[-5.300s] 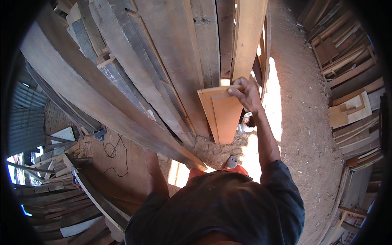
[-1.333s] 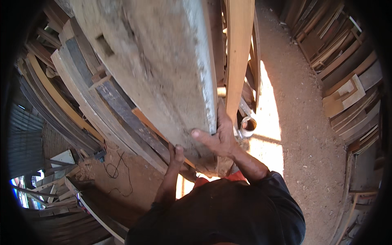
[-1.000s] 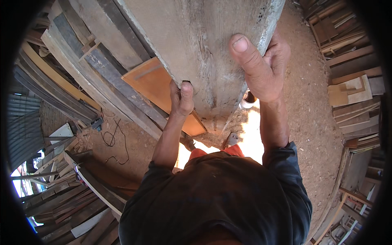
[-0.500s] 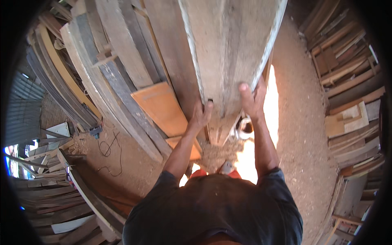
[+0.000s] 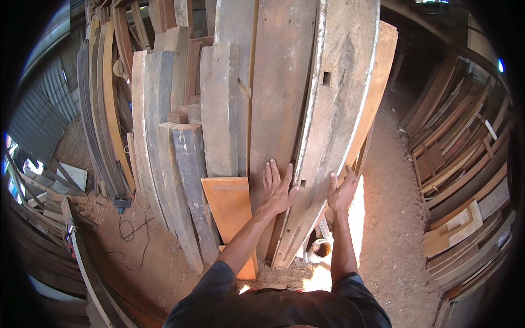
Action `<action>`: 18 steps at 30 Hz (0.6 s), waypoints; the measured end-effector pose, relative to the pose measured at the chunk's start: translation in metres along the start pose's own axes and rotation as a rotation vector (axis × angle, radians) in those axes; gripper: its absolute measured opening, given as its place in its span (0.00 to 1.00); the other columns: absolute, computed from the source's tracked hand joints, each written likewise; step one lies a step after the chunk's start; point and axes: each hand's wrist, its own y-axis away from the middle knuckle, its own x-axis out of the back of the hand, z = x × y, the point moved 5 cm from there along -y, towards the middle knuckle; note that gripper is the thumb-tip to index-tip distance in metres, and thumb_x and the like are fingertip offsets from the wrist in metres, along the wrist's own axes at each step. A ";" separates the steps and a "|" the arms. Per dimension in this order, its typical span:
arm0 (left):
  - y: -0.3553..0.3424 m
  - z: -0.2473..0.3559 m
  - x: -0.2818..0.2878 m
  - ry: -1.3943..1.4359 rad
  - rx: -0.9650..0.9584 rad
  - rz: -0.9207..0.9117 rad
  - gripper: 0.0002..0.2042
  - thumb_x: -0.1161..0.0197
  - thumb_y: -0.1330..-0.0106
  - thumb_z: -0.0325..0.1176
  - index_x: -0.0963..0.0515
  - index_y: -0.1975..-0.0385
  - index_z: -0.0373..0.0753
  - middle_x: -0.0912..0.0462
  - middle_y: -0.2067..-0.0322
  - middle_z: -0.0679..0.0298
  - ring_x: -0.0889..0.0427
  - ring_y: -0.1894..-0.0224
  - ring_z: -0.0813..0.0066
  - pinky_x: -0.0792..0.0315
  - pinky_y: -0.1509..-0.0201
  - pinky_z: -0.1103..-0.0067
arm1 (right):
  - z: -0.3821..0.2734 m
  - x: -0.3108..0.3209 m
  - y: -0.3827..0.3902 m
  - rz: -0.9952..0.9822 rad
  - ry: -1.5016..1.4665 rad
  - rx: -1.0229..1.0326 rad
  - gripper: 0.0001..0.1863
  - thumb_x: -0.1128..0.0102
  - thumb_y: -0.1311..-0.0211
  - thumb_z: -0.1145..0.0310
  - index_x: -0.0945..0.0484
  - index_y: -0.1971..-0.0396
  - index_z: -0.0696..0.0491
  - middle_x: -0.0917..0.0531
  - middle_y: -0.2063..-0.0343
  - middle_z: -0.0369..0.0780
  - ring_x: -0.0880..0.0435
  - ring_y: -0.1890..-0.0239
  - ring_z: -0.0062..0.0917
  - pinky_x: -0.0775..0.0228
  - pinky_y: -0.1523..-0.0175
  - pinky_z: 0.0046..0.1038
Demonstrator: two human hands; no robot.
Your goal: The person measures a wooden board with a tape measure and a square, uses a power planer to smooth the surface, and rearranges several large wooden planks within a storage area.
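A long weathered plank [image 5: 350,65] with pale rough edges and small square holes stands leaning among upright boards at the centre. My left hand [image 5: 276,191] rests open, fingers spread, on the wide brown board [image 5: 276,98] just left of it, the thumb by the plank's edge. My right hand [image 5: 342,191] curls round the plank's right edge, beside a light wooden board [image 5: 383,60] behind it. An orange panel [image 5: 224,202] leans lower left of my left hand.
Timber stacks line the right wall [image 5: 459,208] and lower left [image 5: 71,246]. A white bucket [image 5: 320,251] sits low behind my right forearm. A power tool [image 5: 121,208] and loose cord [image 5: 131,235] lie on the dirt floor. Corrugated sheeting [image 5: 44,115] is at left.
The weathered plank has moved back to lean on the stack. My left hand has opened and spread on the neighbouring board. The orange panel, held earlier, now leans at left.
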 end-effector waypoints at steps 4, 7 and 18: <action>0.001 -0.011 -0.021 -0.055 -0.040 0.046 0.37 0.46 0.27 0.52 0.47 0.23 0.41 0.72 0.25 0.31 0.70 0.23 0.27 0.64 0.24 0.43 | -0.020 -0.006 -0.004 -0.340 -0.544 -0.193 0.37 0.37 0.31 0.55 0.39 0.33 0.64 0.26 0.42 0.58 0.26 0.38 0.47 0.35 0.33 0.46; -0.004 0.002 -0.021 -0.023 -0.018 0.012 0.35 0.47 0.26 0.53 0.44 0.23 0.44 0.72 0.25 0.30 0.69 0.24 0.27 0.64 0.24 0.43 | 0.016 -0.020 -0.012 -0.355 -0.613 -0.200 0.42 0.30 0.37 0.56 0.40 0.33 0.64 0.22 0.44 0.55 0.19 0.44 0.41 0.28 0.39 0.42; 0.028 0.061 0.002 0.943 -0.124 0.129 0.42 0.52 0.27 0.63 0.44 0.26 0.32 0.38 0.35 0.27 0.30 0.35 0.34 0.34 0.35 0.54 | 0.025 0.025 0.051 -0.334 -0.893 -0.271 0.40 0.20 0.52 0.56 0.27 0.44 0.65 0.16 0.53 0.45 0.17 0.50 0.31 0.24 0.44 0.35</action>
